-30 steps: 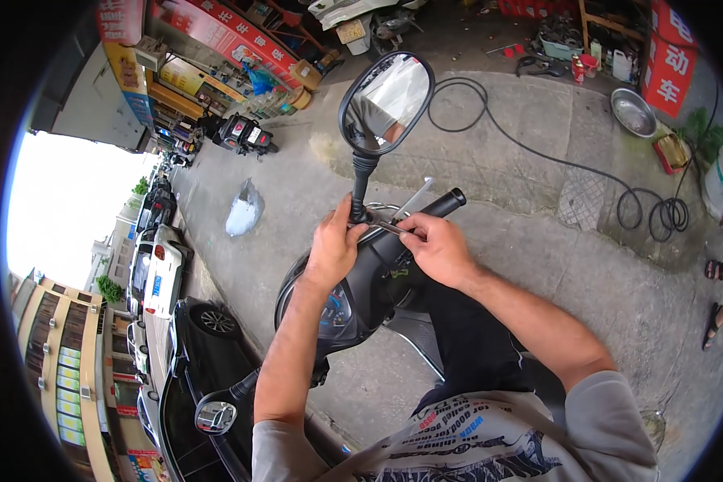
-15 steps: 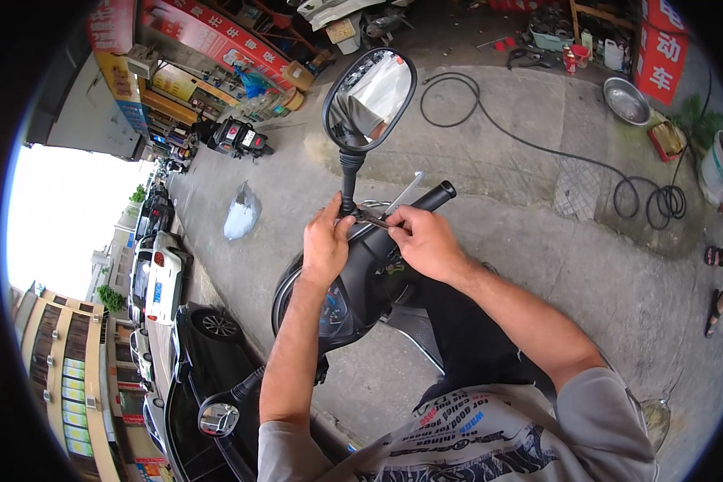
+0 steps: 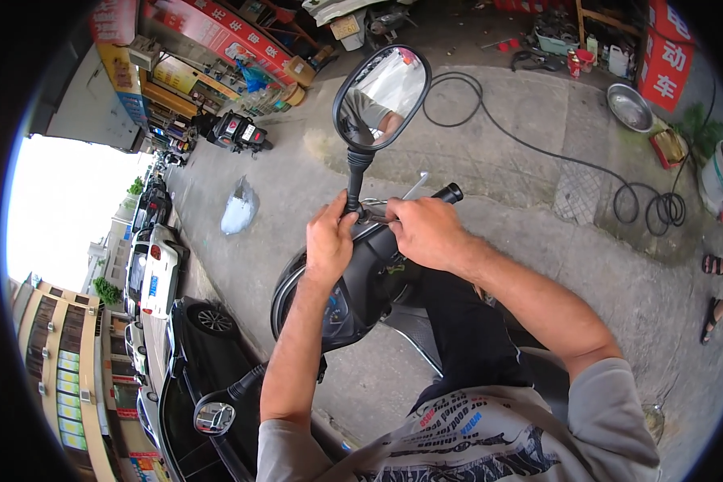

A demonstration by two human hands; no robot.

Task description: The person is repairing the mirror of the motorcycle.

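Hands meet at the foot of the mirror stem [image 3: 353, 181] on a black scooter [image 3: 361, 281]; left hand [image 3: 329, 241] is closed around the stem's base; right hand [image 3: 426, 233] just beside it pinches a small tool [image 3: 377, 215], the handlebar grip [image 3: 448, 194] beyond.

We work with a single head view, worn on the person and looking steeply down and forward over both forearms, which enter from the lower edge. We sit close above the left hand [image 3: 329, 241] and right hand [image 3: 426, 233] at the scooter handlebar [image 3: 446, 194], with the mirror [image 3: 381, 96] just beyond them. The fisheye lens bends the pavement [image 3: 538, 161] and street toward a dark circular rim. We have no second view to overlap.
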